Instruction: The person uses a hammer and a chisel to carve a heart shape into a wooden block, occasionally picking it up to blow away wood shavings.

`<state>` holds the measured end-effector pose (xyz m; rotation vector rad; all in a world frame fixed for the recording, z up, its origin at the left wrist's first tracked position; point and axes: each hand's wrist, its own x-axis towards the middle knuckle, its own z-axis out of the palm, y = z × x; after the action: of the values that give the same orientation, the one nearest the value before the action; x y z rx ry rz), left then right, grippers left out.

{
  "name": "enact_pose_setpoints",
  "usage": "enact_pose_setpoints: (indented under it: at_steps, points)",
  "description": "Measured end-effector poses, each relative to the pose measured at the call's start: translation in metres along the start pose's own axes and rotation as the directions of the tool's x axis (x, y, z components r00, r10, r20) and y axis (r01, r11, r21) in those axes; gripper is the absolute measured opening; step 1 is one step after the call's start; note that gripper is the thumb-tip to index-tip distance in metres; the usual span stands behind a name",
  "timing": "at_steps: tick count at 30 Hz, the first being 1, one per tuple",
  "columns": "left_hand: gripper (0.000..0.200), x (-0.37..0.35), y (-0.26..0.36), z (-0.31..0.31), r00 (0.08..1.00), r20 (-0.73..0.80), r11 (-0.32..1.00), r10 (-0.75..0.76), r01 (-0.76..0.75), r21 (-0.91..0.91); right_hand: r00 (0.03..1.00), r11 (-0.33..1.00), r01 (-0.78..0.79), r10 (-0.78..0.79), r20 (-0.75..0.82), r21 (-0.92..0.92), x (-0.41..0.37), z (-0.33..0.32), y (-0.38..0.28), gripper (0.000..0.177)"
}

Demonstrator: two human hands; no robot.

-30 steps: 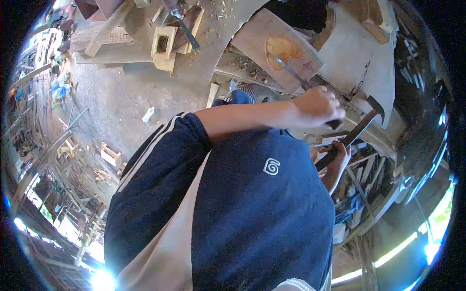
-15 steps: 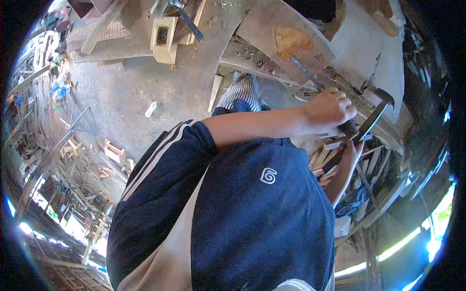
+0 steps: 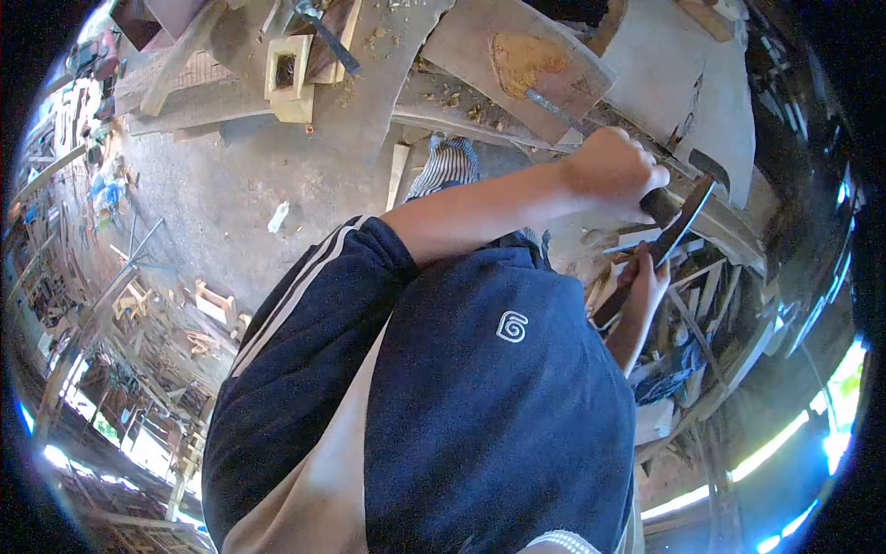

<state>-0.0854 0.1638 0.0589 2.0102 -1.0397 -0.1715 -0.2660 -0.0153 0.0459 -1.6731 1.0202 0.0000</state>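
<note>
The chisel [image 3: 554,106] is a thin metal blade slanting across the board [image 3: 461,46] at upper right, with a dark butt end. The hammer [image 3: 681,222] is dark and long-handled, tilted, with its claw head right by that butt.

Two hands are in view, the left hand [image 3: 614,168] and the right hand [image 3: 643,277]; one chisel [image 3: 552,108]; one hammer [image 3: 678,226]; one wooden board [image 3: 480,42] bearing one orange-brown patch; one small wooden box [image 3: 288,83] with one square hole; one white bottle [image 3: 279,218] on the floor [image 3: 221,175]; one striped cloth [image 3: 445,164].
</note>
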Motion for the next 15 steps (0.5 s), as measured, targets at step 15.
enact_pose_setpoints:
  at_steps: [15]
  points:
    - [0.021, 0.009, -0.02, -0.003, 0.968, -0.067, 0.962, 0.241, -0.228, 0.152, 0.976, 0.966, 0.133, -0.088, -0.198, 0.224, -0.101, -0.028, -0.009, 0.021]
